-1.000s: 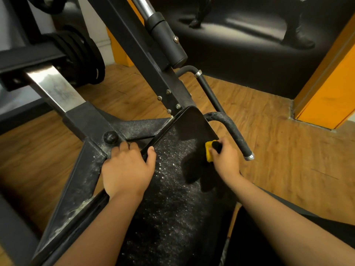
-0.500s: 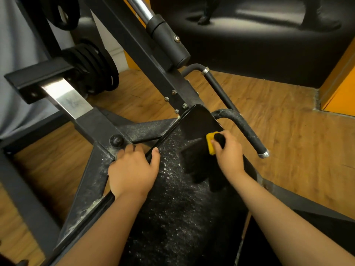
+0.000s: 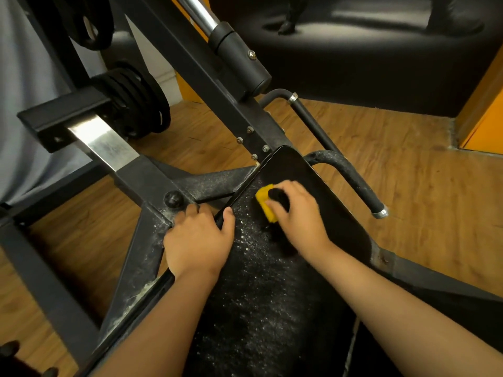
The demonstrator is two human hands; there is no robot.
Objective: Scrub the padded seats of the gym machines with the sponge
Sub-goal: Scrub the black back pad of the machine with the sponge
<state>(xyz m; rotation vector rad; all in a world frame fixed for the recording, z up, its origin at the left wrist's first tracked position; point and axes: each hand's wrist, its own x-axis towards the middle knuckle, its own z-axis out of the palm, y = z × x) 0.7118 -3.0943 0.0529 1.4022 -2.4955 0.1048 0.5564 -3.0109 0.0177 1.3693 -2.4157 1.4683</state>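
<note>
A black padded seat (image 3: 261, 295) slopes away from me, flecked with white foam along its left and middle. Its far end is dark and glossy. My right hand (image 3: 299, 221) presses a yellow sponge with a black scouring side (image 3: 268, 202) onto the pad near its far end, left of centre. My left hand (image 3: 198, 240) clasps the pad's left edge, thumb on top of the padding and fingers over the frame.
The black steel frame (image 3: 141, 257), dusted with white specks, spreads left of the seat. A curved handle bar (image 3: 353, 183) sticks out on the right. Black weight plates (image 3: 136, 104) hang at the back left. Wooden floor (image 3: 422, 200) surrounds the machine; an orange wall (image 3: 487, 118) stands far right.
My right hand has slid the sponge from the pad's right edge toward its left side. The left hand keeps its hold on the pad's edge. The camera view has shifted.
</note>
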